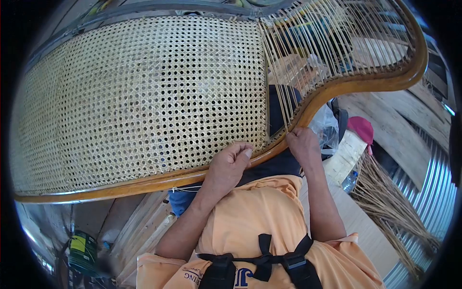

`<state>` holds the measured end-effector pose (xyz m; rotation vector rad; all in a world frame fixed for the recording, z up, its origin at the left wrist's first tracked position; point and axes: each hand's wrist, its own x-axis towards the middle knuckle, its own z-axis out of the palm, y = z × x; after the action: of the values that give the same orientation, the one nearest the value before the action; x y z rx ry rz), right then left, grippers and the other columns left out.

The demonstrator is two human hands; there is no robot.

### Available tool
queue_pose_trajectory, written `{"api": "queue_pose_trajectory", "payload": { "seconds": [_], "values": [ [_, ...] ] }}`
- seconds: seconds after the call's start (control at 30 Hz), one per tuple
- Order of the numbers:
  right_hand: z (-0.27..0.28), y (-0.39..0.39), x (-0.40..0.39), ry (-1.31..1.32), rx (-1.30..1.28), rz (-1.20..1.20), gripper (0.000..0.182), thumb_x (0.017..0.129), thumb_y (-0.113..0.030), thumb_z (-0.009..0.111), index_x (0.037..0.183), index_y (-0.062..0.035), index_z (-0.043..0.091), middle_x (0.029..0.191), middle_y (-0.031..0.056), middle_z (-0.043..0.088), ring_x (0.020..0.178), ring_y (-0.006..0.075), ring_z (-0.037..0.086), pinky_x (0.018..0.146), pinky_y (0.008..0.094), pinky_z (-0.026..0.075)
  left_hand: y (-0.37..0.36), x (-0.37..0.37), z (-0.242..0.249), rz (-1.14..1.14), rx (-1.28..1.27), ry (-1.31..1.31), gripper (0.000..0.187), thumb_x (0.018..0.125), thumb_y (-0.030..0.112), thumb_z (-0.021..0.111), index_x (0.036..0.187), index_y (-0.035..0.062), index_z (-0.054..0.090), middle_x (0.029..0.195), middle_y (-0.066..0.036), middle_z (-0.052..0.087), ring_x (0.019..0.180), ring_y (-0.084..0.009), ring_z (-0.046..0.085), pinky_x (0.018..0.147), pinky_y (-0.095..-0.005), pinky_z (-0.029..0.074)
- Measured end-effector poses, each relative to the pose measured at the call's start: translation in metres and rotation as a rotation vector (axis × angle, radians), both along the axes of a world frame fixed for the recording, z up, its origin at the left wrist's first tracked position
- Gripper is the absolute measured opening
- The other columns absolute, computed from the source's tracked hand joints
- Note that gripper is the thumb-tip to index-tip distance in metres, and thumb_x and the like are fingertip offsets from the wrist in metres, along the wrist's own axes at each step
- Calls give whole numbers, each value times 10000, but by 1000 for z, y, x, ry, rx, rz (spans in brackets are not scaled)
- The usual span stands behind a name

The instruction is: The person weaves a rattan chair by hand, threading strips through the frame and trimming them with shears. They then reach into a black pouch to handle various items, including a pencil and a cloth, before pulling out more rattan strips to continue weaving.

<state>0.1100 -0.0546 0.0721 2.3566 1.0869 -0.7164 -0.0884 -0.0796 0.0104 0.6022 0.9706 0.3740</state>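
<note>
Soft, diffuse light brightens a pale woven cane panel (pixel 144 96) as highlights glint along a glossy brown curved wooden frame (pixel 361 85) and glare streaks a silvery corrugated metal sheet (pixel 435 202) at right. Fisheye distortion bends the edges; black vignetting swallows the corners.

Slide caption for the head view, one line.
Left hand over the woven cane, right hand at the curved wooden frame.

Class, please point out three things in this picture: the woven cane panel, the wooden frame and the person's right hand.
Woven cane panel (pixel 144 96): head view, middle of the weave.
Wooden frame (pixel 346 86): head view, its curved rail.
Right hand (pixel 305 146): head view, back of the hand.
</note>
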Motion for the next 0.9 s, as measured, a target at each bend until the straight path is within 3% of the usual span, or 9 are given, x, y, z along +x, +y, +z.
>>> {"api": "queue_pose_trajectory", "payload": {
  "seconds": [0.2,0.3,0.5,0.6,0.73,0.87,0.9],
  "values": [
    [0,-3,2,10,26,42,297,804,-238,511,835,15,665,821,267,624,837,404,619,779,458,491,-2,0,1,4,64,32,223,936,183,513,1046,12,604,715,17,555,631,-42,476,570,-189,399],
    [-4,-9,4,7,138,95,282,771,-228,525,771,28,644,696,276,594,727,416,617,697,462,480,-4,2,1,23,83,50,234,928,192,517,1038,6,607,715,-3,567,642,-64,493,594,-217,419],
    [1,-11,2,26,156,116,275,789,-232,520,823,-1,666,811,272,615,828,414,610,765,459,489,-8,4,-1,-17,214,132,263,904,209,525,1015,-18,601,726,-116,615,658,-157,573,646,-301,468],
    [1,-14,4,58,168,101,279,784,-232,513,807,4,660,801,274,609,817,422,604,751,469,480,-14,8,-5,2,280,147,252,924,215,520,1010,-4,611,715,-13,578,652,-73,513,597,-241,435],
    [2,-16,4,75,190,99,289,779,-239,508,814,7,654,799,274,608,810,423,602,747,471,475,-13,7,4,-44,410,210,239,913,208,520,998,4,608,691,-51,577,641,-101,532,606,-281,447],
    [2,-18,7,96,175,101,296,779,-241,506,834,8,655,804,274,611,817,420,603,756,466,475,-7,16,1,-127,482,254,245,882,220,525,929,-4,615,717,-150,610,655,-251,602,640,-359,466],
    [1,-18,6,94,171,106,297,779,-240,505,841,9,655,806,273,612,820,420,604,759,465,475,-3,23,-5,-121,588,253,266,871,231,508,905,-11,613,747,-187,623,707,-337,615,674,-416,470]
  ]
}}
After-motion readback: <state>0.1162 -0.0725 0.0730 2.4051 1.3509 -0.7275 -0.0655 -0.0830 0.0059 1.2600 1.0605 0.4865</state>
